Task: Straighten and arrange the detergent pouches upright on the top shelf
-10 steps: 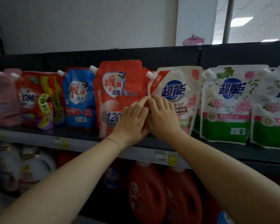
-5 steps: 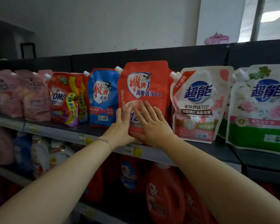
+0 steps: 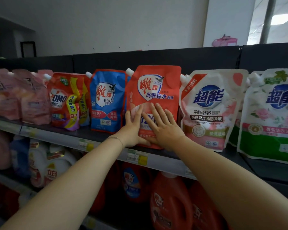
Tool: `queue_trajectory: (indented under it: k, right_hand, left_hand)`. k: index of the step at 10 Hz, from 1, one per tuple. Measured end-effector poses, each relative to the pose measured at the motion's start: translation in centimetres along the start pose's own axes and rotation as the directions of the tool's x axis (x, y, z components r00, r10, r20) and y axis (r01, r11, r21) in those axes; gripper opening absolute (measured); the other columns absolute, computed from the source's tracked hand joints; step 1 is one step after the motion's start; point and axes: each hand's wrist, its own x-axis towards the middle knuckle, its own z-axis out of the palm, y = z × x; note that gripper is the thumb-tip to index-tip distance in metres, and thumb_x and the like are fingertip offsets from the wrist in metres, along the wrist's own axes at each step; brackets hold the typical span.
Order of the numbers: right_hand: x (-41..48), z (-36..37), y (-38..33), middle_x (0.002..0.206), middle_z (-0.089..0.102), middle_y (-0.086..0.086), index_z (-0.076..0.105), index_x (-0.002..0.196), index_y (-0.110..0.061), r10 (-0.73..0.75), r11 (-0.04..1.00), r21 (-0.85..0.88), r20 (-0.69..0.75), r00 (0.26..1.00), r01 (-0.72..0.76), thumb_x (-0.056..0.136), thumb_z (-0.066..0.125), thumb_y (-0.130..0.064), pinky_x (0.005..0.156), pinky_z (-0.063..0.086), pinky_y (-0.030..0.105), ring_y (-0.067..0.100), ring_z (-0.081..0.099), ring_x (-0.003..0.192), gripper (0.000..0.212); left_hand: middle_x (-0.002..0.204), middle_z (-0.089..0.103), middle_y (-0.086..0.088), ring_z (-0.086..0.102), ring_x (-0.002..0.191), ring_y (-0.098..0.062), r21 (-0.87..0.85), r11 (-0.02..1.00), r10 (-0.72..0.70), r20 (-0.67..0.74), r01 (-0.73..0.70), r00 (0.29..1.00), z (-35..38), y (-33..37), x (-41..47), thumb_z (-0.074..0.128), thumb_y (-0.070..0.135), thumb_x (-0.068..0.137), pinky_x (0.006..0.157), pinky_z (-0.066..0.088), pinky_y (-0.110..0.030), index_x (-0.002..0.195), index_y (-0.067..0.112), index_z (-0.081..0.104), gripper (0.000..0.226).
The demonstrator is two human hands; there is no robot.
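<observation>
Both palms lie flat and unclenched on the red pouch [image 3: 154,100], left hand [image 3: 133,128] and right hand [image 3: 165,128] side by side low on its front; its long axis rises upright above them on the shelf [image 3: 106,138]

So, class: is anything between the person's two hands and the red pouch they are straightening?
Nothing visible. The left hand and right hand lie flat, palms open, directly on the red pouch front.

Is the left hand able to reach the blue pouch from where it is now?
Probably yes. The left hand lies flat on the red pouch, and the blue pouch stands just beside it with nothing in between.
</observation>
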Motion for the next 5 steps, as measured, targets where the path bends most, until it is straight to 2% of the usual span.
queue_trajectory:
  k: [1, 2, 3, 4, 5]
  right_hand:
    - [-0.4, -0.2, -0.4, 0.148, -0.036, 0.012, -0.03, 0.142, -0.023, 0.003, 0.999, -0.036, 0.017, 1.0, -0.003, 0.094, 0.024, -0.064, 0.102, -0.028, 0.042, 0.028, -0.038, 0.132, 0.083]
    - [-0.8, -0.9, -0.9, 0.154, -0.028, 0.014, -0.025, 0.146, -0.022, -0.002, 1.0, -0.019, 0.021, 1.0, 0.002, 0.094, 0.024, -0.063, 0.105, -0.024, 0.042, 0.028, -0.035, 0.135, 0.083]
    - [-1.0, -2.1, -1.4, 0.156, -0.024, 0.016, -0.018, 0.15, -0.021, 0.005, 0.999, 0.041, 0.072, 0.997, -0.008, 0.096, 0.03, -0.059, 0.112, -0.017, 0.044, 0.032, -0.027, 0.141, 0.082]
    - [-1.5, -4.0, -1.5, 0.158, -0.017, 0.015, -0.005, 0.153, -0.022, -0.025, 0.994, 0.108, 0.091, 0.996, 0.015, 0.097, 0.044, -0.046, 0.116, -0.008, 0.046, 0.032, -0.019, 0.144, 0.078]
    - [-2.8, -5.9, -0.5, 0.158, 0.013, 0.013, 0.032, 0.147, -0.018, -0.063, 0.97, 0.237, 0.034, 0.997, 0.053, 0.091, 0.053, -0.031, 0.117, 0.007, 0.044, 0.029, 0.007, 0.147, 0.06]
  left_hand:
    - [0.15, -0.034, -0.011, 0.01, 0.145, -0.035, 0.008, 1.0, 0.002, -0.025, -0.002, 1.0, 0.5, 0.2, -0.7, 0.083, 0.031, 0.07, 0.109, 0.034, -0.045, 0.136, 0.047, -0.032, 0.134]
    - [0.152, -0.03, -0.005, 0.01, 0.145, -0.033, -0.06, 0.997, 0.042, -0.079, -0.047, 0.996, 0.8, 0.0, -1.8, 0.083, 0.03, 0.071, 0.107, 0.035, -0.042, 0.142, 0.045, -0.024, 0.129]
    - [0.155, -0.016, 0.0, 0.024, 0.141, -0.031, -0.04, 0.996, 0.067, -0.16, -0.075, 0.985, 0.8, 0.0, -3.3, 0.081, 0.038, 0.07, 0.105, 0.039, -0.041, 0.148, 0.039, -0.004, 0.116]
    - [0.154, -0.005, 0.003, 0.029, 0.138, -0.029, 0.072, 0.996, 0.072, -0.237, -0.057, 0.969, 0.5, 0.5, -4.4, 0.079, 0.054, 0.065, 0.102, 0.043, -0.045, 0.148, 0.032, 0.011, 0.109]
    - [0.151, 0.011, -0.004, 0.032, 0.133, -0.027, 0.434, 0.897, 0.226, -0.288, -0.083, 0.931, 0.1, 2.6, -5.5, 0.069, 0.059, 0.074, 0.097, 0.044, -0.043, 0.142, 0.02, 0.026, 0.09]
